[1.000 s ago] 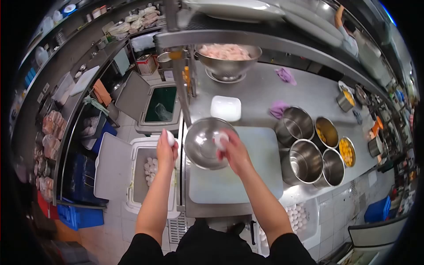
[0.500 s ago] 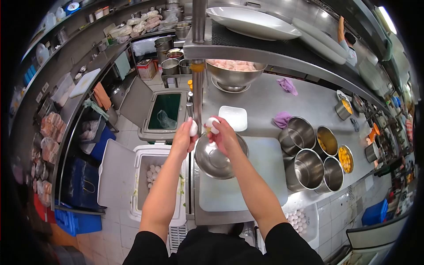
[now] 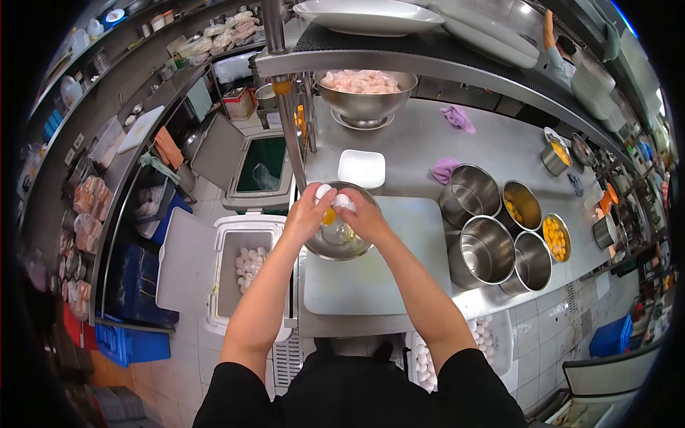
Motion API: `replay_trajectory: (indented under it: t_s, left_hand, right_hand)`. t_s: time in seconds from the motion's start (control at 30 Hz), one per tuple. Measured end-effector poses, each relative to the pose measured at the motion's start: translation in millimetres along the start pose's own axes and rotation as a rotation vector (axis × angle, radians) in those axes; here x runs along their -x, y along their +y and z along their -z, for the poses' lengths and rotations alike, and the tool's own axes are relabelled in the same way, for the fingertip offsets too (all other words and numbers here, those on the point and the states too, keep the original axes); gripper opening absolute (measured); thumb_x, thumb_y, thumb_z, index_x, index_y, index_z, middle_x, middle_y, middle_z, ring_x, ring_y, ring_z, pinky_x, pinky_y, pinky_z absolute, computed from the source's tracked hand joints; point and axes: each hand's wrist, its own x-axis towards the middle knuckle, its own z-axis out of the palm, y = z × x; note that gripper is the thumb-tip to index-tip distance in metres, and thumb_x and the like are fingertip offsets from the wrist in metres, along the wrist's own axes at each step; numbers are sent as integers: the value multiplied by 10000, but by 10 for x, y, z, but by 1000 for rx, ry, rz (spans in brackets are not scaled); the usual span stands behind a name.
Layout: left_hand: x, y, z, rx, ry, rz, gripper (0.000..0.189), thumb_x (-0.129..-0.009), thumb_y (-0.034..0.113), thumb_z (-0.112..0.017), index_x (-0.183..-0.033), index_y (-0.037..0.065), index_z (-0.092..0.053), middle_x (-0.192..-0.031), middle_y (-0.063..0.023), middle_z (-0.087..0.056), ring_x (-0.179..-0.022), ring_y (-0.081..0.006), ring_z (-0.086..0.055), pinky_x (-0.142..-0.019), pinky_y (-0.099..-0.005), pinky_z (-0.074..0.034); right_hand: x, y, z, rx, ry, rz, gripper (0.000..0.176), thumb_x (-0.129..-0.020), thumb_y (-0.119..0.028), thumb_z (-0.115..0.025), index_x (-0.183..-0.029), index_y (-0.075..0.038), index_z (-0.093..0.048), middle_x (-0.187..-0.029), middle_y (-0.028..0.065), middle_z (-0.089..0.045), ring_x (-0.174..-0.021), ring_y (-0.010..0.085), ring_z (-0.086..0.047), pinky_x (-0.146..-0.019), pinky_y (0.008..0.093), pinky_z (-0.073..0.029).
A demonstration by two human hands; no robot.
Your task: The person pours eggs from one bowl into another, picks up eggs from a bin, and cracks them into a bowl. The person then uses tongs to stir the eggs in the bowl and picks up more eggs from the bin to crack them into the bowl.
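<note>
Both hands are over a steel mixing bowl (image 3: 321, 250) at the left edge of a white cutting board (image 3: 374, 274). My left hand (image 3: 304, 214) is closed around a white eggshell (image 3: 322, 191). In my right hand (image 3: 367, 218), curled fingers grip another white eggshell (image 3: 344, 202). A yellow yolk (image 3: 329, 216) shows just below the fingers of my left hand. Clear egg white (image 3: 340, 233) shows in the bowl beneath. My fingers hide parts of both shells.
Steel pots (image 3: 487, 250) stand right of the board, and one pot (image 3: 555, 239) holds yolks. Behind are a white dish (image 3: 362, 168) and a bowl of pale meat (image 3: 389, 102). A bin with shells (image 3: 251, 265) is at left. A crate of eggs (image 3: 485, 342) stands below. A shelf (image 3: 428, 68) overhangs.
Both hands have come lower and closer together over the bowl. Yolk and clear egg white now show below the hands. The view has shifted slightly.
</note>
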Motion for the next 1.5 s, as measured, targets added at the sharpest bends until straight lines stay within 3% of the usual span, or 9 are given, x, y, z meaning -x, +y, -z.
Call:
replay_trajectory:
  t_s: [0.07, 0.37, 0.47, 0.6, 0.8, 0.97, 1.23, 1.4, 1.5]
  left_hand:
    - [30, 53, 33, -263, 0, -112, 518, -956, 492, -608, -1277, 87, -575, -984, -151, -713, -926, -288, -687, -798, -373, -524]
    - [162, 103, 361, -297, 130, -67, 485, -954, 490, -604, -1246, 103, -590, -1031, -214, -704, -973, -348, -688, -846, -388, -507]
    - [338, -142, 752, -83, 280, 5, 474, -963, 465, -613, -1225, 70, -599, -1021, -144, -712, -928, -237, -677, -824, -359, -515]
    - [594, -1107, 1614, 39, 321, 225, 618, -969, 517, -578, -1368, 46, -548, -1228, -174, -652, -1103, -263, -632, -937, -366, -492]
    - [983, -1766, 2174, -605, 475, 356, 707, -991, 562, -497, -1382, -27, -515, -1398, -241, -538, -1291, -363, -528, -1072, -422, -409]
    - [1085, -711, 732, 108, 275, -69, 264, -1005, 185, -588, -1178, -11, -622, -1120, -95, -648, -973, -147, -601, -868, -274, -486]
    - [2440, 93, -2074, 127, -1167, -239, 251, -914, 172, -680, -1132, 50, -646, -1040, -107, -657, -795, -202, -655, -709, -315, -528]
    - [3228, -1022, -4222, -166, -1263, -173, 373, -886, 259, -695, -1202, 71, -635, -1115, -135, -648, -893, -286, -678, -789, -392, -546]
    - [3395, -1589, -5537, -318, -1193, -325, 463, -895, 278, -667, -1308, 95, -564, -1263, -158, -575, -1138, -344, -601, -905, -475, -515]
  right_hand:
    - [45, 25, -11, 282, 110, 189, 461, -926, -368, -656, -1323, -178, -521, -969, 203, -659, -901, 401, -642, -806, 479, -506]
    - [118, -287, -265, 408, 218, 191, 460, -946, -321, -635, -1341, -118, -515, -1123, 177, -635, -1015, 385, -620, -873, 465, -500]
    - [203, -543, -811, 181, 245, 332, 481, -940, -305, -640, -1351, -90, -511, -1217, 194, -623, -1097, 374, -610, -923, 434, -494]
    - [265, -751, -1784, 171, -126, 243, 588, -912, -275, -637, -1420, -47, -449, -1376, 269, -514, -1062, 415, -639, -891, 463, -527]
    - [500, -410, -2408, 315, -155, 310, 703, -825, -115, -648, -1476, -60, -391, -1466, 269, -423, -1105, 417, -625, -927, 465, -531]
    - [1428, -401, -1094, 85, 190, 333, 476, -817, -69, -626, -1290, -46, -571, -1226, 169, -603, -1078, 341, -621, -870, 423, -539]
    - [4342, 1378, 761, 210, 929, -557, 294, -863, -18, -618, -1156, -35, -648, -1017, 128, -660, -834, 236, -678, -710, 316, -556]
    - [5916, 3163, 1369, 400, 900, -1130, 343, -857, -155, -650, -1193, -86, -641, -1144, 158, -648, -900, 308, -680, -812, 418, -552]
    - [6141, 4074, 1624, 570, 840, -1092, 411, -834, -153, -670, -1237, -104, -606, -1161, 159, -630, -943, 332, -667, -811, 438, -550]
